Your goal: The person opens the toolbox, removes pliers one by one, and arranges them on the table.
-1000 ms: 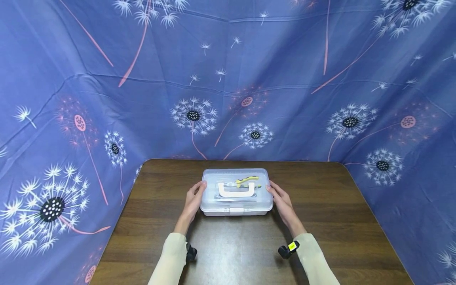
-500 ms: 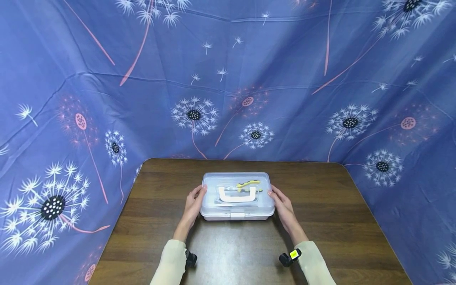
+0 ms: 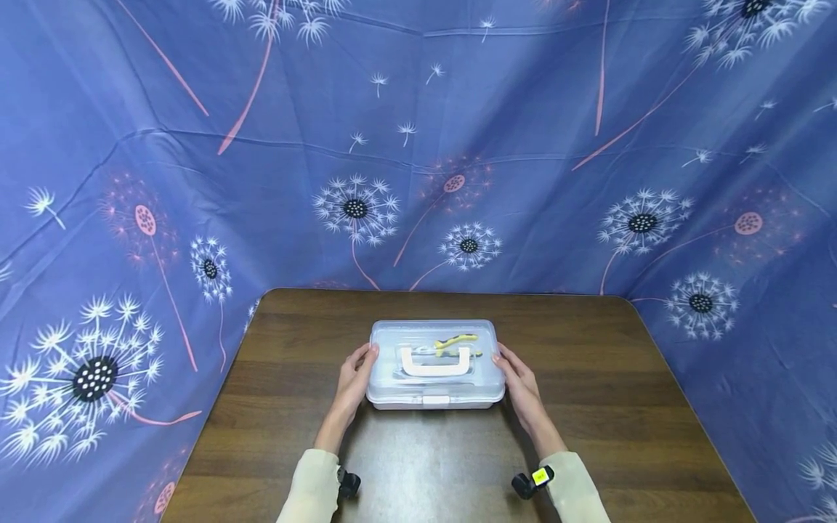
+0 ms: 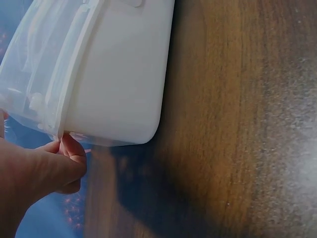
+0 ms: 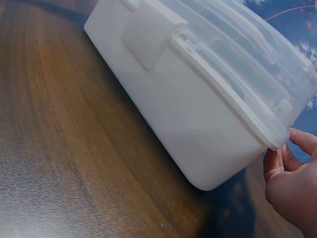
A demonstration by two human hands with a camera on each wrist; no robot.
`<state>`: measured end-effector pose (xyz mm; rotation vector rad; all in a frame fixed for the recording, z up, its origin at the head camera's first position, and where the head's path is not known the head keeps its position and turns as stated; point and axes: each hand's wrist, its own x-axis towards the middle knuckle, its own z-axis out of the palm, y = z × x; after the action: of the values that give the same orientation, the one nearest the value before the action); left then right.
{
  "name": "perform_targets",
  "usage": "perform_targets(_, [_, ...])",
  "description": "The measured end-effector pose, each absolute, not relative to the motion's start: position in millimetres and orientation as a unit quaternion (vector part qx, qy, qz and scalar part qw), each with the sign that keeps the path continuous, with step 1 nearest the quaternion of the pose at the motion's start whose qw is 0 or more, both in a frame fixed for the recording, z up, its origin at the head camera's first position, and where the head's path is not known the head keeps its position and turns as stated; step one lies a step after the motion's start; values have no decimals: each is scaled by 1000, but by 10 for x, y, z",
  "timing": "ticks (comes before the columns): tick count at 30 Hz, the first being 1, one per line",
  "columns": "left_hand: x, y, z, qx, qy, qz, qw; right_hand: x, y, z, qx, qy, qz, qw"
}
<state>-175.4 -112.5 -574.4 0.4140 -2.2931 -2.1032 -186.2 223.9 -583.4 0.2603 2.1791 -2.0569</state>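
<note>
A white plastic toolbox [image 3: 392,388] with a clear lid lies flat in the middle of the table in the head view. On its lid is a white carry handle [image 3: 434,370], and a front latch [image 3: 436,400] faces me. Through the lid shows a tool with yellow-and-black handles [image 3: 455,340]. My left hand [image 3: 353,381] grips the left end; in the left wrist view its thumb and fingers curl at the rim of the lid. At the opposite end my right hand [image 3: 524,388] holds the same rim, with fingertips under the edge [image 5: 275,148] in the right wrist view.
The brown wooden table [image 3: 608,407] stretches to both sides and in front of the box. Behind it hangs a blue cloth with dandelion prints [image 3: 536,160], which also borders the left and right sides. A small black camera [image 3: 349,484] sits on my left wrist.
Both hands have drawn the toolbox a short way across the table toward me, keeping their hold on its two ends. The lid stays down.
</note>
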Motion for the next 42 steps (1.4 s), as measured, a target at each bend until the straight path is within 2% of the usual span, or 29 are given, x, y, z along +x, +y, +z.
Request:
perform_targets(15, [-1670, -1109, -5741, 126, -738, -663, 13, -1719, 2210, -5813, 108, 704, -699, 64])
perform_targets(27, [-1846, -1205, -5681, 125, -748, -652, -15, -1535, 2178, -5809, 155, 680, -716, 44])
perform_targets(42, [-2065, -1143, -5670, 143, -745, -651, 9, -1203, 2069, -5964, 205, 621, -757, -5])
